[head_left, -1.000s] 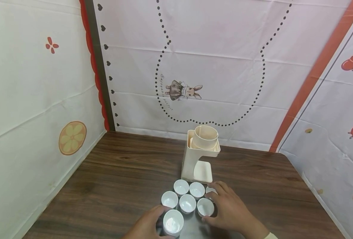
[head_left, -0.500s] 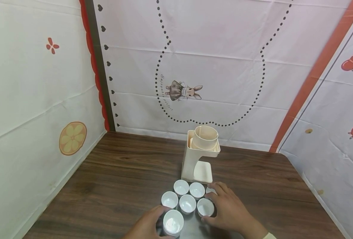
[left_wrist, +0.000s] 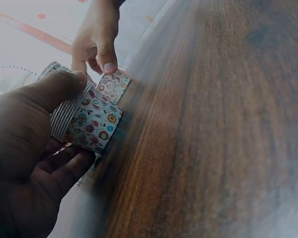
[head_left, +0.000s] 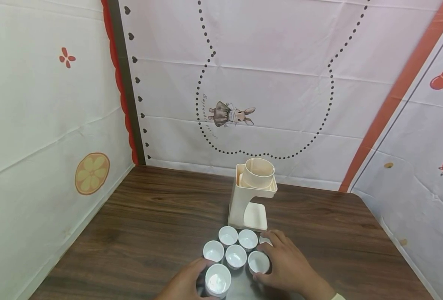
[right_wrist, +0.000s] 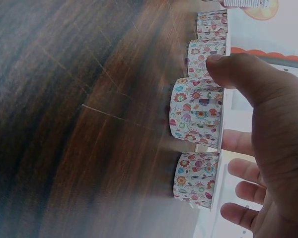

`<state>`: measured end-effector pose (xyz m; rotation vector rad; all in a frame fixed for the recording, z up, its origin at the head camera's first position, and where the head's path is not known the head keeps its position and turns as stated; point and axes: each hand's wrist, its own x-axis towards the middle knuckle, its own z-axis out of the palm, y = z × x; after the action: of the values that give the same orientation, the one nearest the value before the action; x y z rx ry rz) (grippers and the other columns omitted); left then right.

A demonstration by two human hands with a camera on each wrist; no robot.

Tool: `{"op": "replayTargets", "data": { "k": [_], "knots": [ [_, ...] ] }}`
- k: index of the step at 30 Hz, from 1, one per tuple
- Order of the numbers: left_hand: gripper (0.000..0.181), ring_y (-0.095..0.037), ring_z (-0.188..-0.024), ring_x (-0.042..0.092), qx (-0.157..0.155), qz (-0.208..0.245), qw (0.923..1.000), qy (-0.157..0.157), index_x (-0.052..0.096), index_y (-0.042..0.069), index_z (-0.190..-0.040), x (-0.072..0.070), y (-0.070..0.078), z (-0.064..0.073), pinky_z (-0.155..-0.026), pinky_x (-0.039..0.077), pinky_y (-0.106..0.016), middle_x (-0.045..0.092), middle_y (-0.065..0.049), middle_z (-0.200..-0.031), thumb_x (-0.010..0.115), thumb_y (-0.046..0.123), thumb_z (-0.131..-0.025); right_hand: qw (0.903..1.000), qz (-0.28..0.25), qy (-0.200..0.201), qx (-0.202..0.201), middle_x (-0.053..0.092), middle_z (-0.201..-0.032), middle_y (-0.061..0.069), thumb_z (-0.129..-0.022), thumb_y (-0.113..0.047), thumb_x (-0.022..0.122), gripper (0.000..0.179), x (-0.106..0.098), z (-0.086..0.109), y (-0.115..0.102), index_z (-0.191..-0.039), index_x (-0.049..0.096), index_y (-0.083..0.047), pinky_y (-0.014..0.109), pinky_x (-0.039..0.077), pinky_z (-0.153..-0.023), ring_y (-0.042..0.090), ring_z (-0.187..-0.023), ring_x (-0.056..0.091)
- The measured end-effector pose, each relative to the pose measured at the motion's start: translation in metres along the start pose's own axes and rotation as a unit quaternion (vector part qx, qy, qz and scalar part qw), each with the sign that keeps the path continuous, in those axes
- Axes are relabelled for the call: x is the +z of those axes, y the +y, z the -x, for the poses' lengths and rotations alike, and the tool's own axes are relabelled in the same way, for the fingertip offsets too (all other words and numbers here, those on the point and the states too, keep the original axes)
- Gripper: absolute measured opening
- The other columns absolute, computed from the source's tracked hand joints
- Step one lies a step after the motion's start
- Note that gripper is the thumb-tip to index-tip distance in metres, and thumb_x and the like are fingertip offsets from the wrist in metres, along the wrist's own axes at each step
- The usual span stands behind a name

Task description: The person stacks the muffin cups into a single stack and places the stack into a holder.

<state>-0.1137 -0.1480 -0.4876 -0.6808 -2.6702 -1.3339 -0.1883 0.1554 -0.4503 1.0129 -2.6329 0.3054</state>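
Observation:
My left hand [head_left: 185, 281] grips a stack of nested paper baking cups [head_left: 218, 280], thumb on one side and fingers on the other. In the left wrist view several layered rims show above the lowest cup's flowered wall [left_wrist: 95, 121]. At the right of the cup group, my right hand [head_left: 287, 264] holds a single paper baking cup [head_left: 258, 262] between thumb and forefinger. The right wrist view shows this cup's flowered side [right_wrist: 196, 111], with the other fingers curled beyond the rims. Another baking cup [head_left: 265, 240] is partly hidden behind the right hand's fingers.
Several other white-lined baking cups [head_left: 236, 256] stand close together on the dark wooden table [head_left: 161, 233]. Behind them is a cream-coloured stand with a round holder [head_left: 258, 173] on top and a flat base [head_left: 255, 216]. Printed cloth walls [head_left: 274, 104] enclose the table.
Both hands keep their places on the cups. The whole head view has shifted very slightly; nothing else visibly differs.

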Motion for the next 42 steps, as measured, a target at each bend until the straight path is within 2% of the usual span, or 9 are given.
{"op": "replayTargets", "data": {
  "k": [7, 16, 27, 35, 42],
  "knots": [
    [0.063, -0.007, -0.103, 0.059, 0.006, -0.002, 1.0000, 0.002, 0.065, 0.021, -0.122, 0.000, 0.000, 0.000, -0.089, 0.052, -0.035, 0.062, 0.012, -0.115, 0.096, 0.034, -0.069, 0.9999, 0.004, -0.012, 0.011, 0.058, -0.136, 0.004, -0.061, -0.058, 0.089, 0.053, 0.001, 0.000, 0.001, -0.099, 0.071, -0.025, 0.048, 0.047, -0.099, 0.022, -0.128, 0.047],
    [0.064, -0.007, -0.103, 0.059, -0.002, -0.001, 1.0000, -0.002, 0.065, 0.020, -0.123, -0.001, 0.001, 0.000, -0.089, 0.052, -0.035, 0.062, 0.011, -0.115, 0.096, 0.036, -0.069, 0.9998, 0.018, 0.008, -0.007, 0.060, -0.132, 0.005, -0.058, -0.058, 0.089, 0.054, -0.007, -0.003, -0.003, -0.098, 0.072, -0.026, 0.048, 0.048, -0.098, 0.024, -0.126, 0.049],
    [0.064, -0.006, -0.103, 0.058, 0.011, 0.000, 0.9999, 0.007, 0.065, 0.021, -0.123, 0.001, 0.000, 0.001, -0.088, 0.052, -0.034, 0.061, 0.012, -0.115, 0.096, 0.036, -0.069, 0.9999, 0.010, 0.008, -0.012, 0.059, -0.133, 0.002, -0.059, -0.059, 0.089, 0.053, -0.018, -0.007, -0.007, -0.098, 0.070, -0.029, 0.047, 0.048, -0.097, 0.021, -0.127, 0.046],
    [0.063, -0.005, -0.102, 0.058, -0.005, 0.006, 0.9999, 0.008, 0.065, 0.022, -0.123, 0.001, 0.002, 0.003, -0.088, 0.052, -0.034, 0.061, 0.014, -0.114, 0.095, 0.038, -0.069, 0.9996, 0.010, 0.019, -0.015, 0.058, -0.135, 0.001, -0.059, -0.059, 0.089, 0.055, -0.027, -0.010, -0.012, -0.099, 0.071, -0.026, 0.047, 0.047, -0.101, 0.022, -0.131, 0.045],
    [0.064, -0.005, -0.102, 0.058, -0.004, 0.005, 0.9999, 0.012, 0.065, 0.023, -0.123, 0.002, 0.002, 0.004, -0.089, 0.052, -0.034, 0.060, 0.015, -0.114, 0.096, 0.035, -0.069, 0.9997, 0.013, 0.014, -0.017, 0.057, -0.136, 0.000, -0.060, -0.060, 0.089, 0.056, -0.035, -0.014, -0.018, -0.102, 0.073, -0.026, 0.048, 0.047, -0.101, 0.022, -0.132, 0.045]
  ]
}}
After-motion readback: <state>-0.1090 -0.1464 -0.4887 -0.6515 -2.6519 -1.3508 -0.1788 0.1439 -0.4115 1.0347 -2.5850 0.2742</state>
